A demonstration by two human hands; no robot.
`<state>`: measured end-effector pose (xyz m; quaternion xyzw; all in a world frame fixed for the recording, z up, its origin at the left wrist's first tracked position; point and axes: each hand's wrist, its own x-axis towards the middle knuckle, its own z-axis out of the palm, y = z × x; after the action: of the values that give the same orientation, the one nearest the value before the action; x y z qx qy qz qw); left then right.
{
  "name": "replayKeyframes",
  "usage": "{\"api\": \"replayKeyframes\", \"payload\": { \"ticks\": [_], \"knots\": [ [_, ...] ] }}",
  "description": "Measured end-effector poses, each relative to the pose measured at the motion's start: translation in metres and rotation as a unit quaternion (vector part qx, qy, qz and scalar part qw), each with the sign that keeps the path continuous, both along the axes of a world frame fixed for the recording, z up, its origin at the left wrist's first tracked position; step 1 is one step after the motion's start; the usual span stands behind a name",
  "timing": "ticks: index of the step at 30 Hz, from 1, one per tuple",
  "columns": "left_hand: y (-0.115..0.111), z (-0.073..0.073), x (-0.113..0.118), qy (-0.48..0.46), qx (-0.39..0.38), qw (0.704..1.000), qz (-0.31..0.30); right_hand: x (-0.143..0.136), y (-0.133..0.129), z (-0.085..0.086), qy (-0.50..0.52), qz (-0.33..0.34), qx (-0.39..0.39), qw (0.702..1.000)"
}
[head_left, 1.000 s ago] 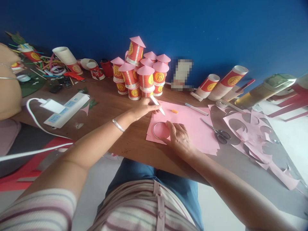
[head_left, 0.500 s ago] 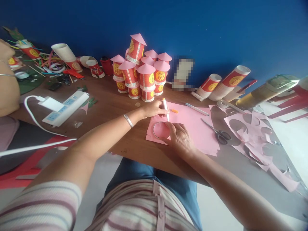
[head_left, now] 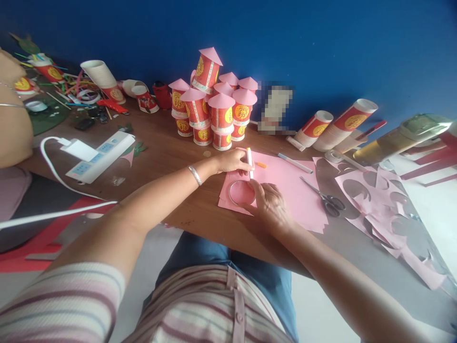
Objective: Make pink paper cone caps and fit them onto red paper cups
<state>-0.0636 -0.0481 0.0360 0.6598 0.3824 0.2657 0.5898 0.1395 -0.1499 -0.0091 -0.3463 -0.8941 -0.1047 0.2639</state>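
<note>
My left hand [head_left: 233,162] is closed around a white marker [head_left: 249,159] with an orange end, held nearly upright, its lower end by the upper right edge of a thin ring [head_left: 230,195]. That ring lies flat on a stack of pink paper [head_left: 293,188]. At the ring's right side, my right hand [head_left: 271,205] grips it between thumb and fingers, covering part of its rim. An orange marker cap [head_left: 261,165] rests on the paper just right of the marker. A grey pen-like stick [head_left: 294,163] lies further right, near scissors [head_left: 330,202].
Red paper cups with pink cone roofs [head_left: 221,105] are stacked at the back. Cut pink scraps [head_left: 383,209] spread on the right, near a bottle [head_left: 385,140] and leaning cup stacks [head_left: 346,124]. A white power strip [head_left: 100,157] sits left. Another person's arm [head_left: 14,114] is at far left.
The whole view has shifted slightly. The marker stands a little more upright at the ring's edge, while both hands keep nearly the same places on the paper.
</note>
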Motion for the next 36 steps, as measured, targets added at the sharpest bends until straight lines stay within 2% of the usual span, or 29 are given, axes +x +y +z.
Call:
{"api": "replayKeyframes", "payload": {
  "ticks": [12, 22, 30, 36],
  "knots": [
    [-0.001, 0.005, -0.004, 0.035, 0.021, 0.999, -0.004, 0.001, 0.001, 0.000, -0.016, -0.006, -0.005, 1.000],
    [-0.004, -0.008, -0.025, 0.042, 0.027, 0.998, 0.043, 0.000, 0.000, 0.002, -0.023, -0.006, 0.012, 1.000],
    [-0.022, -0.009, -0.043, 0.063, 0.073, 0.991, 0.093, 0.001, 0.000, 0.000, -0.017, -0.009, -0.008, 1.000],
    [-0.046, -0.004, -0.051, 0.086, 0.154, 0.979, 0.107, 0.002, 0.000, 0.000, -0.017, -0.001, 0.002, 1.000]
  ]
}}
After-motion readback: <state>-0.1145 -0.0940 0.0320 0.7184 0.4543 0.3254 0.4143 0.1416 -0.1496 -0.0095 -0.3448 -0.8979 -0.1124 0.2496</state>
